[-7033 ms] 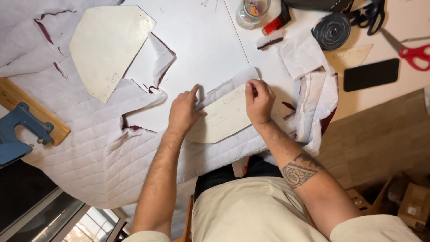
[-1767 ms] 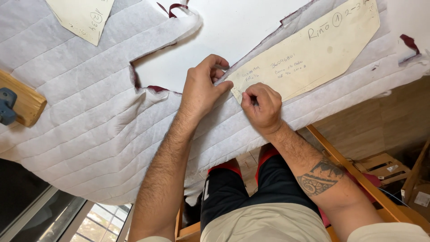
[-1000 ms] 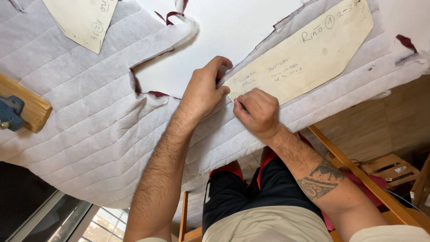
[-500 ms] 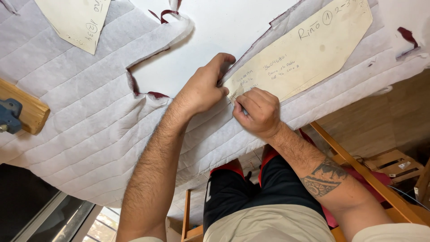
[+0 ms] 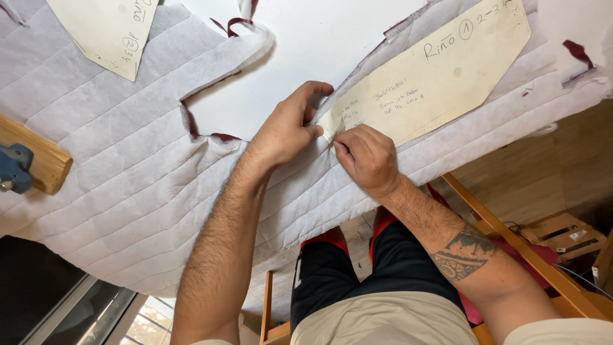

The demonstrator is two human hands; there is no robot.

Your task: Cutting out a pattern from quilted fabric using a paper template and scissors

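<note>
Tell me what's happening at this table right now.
A person is working on a large sheet of white quilted fabric spread over a white table. A long beige card pattern piece with handwriting lies on the fabric. The left hand presses down on the pattern's near corner, while the right hand, closed in a fist, sits just beside that corner against the pattern's edge. A second beige pattern piece lies further off, and a wooden block rests at the table edge.

I see white quilted fabric [image 5: 128,185] with dark red edging, a cream paper pattern [image 5: 440,76], and a blue clamp [image 5: 13,169].
</note>
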